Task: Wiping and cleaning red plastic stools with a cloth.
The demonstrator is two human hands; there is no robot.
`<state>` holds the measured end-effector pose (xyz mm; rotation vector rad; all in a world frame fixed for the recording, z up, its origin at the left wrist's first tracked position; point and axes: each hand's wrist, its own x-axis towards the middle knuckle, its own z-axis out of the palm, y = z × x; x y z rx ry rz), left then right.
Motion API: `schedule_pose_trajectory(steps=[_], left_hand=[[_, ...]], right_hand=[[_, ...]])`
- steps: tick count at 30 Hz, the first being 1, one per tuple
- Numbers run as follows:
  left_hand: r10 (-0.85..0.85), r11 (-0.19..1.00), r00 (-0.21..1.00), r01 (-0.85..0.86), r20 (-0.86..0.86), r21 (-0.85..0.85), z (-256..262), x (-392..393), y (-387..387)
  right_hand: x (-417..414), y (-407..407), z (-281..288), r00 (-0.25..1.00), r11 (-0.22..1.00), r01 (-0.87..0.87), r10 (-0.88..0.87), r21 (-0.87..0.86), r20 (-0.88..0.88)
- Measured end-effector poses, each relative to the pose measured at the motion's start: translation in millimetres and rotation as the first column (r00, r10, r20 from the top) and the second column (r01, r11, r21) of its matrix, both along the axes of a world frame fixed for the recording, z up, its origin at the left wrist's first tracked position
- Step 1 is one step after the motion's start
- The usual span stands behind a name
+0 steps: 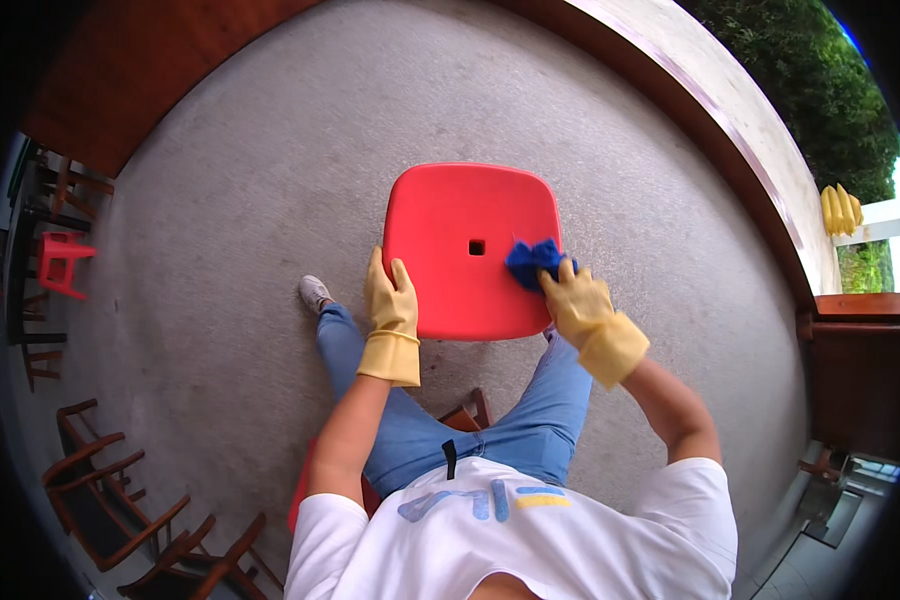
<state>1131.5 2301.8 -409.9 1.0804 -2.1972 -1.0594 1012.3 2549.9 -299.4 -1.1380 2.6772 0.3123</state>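
A red plastic stool (457,202) with a small square hole in its seat is in front of me, its seat facing the camera. My left hand (392,296), in a yellow rubber glove, grips the stool's left edge, the thumb on the seat. In a matching glove, my right hand (579,304) holds a blue cloth (529,262) against the right part of the seat. The fingertips press on the cloth near the rim. The stool's legs are hidden beneath the seat.
Wooden armchairs (101,510) stand at the lower left. Farther up that side is another red stool (61,262) beside dark furniture. Part of a red object (301,487) shows by my left arm. A brown wooden cabinet (855,375) stands at the right.
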Motion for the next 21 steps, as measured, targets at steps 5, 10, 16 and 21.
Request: schedule_pose_trajectory(steps=[5,10,16,21], left_hand=[[-0.04,0.995,0.999,0.04,-0.002,0.097,5,-4,-1],[-0.028,1.0,1.0,0.028,-0.001,0.015,-2,-4,0],[-0.021,0.999,1.0,0.021,-0.008,-0.028,-13,2,-4],[-0.022,1.0,1.0,0.022,-0.016,-0.019,-9,-1,-1]], right_hand=[[-22,-2,2,0.997,0.999,-0.013,0.01,0.036,0.076],[-58,-27,-11,0.997,0.996,0.053,-0.056,-0.066,-0.05],[-4,-2,-2,1.0,0.991,0.005,-0.007,0.135,0.011],[-41,-21,-9,0.998,1.0,-0.004,0.006,0.031,-0.064]])
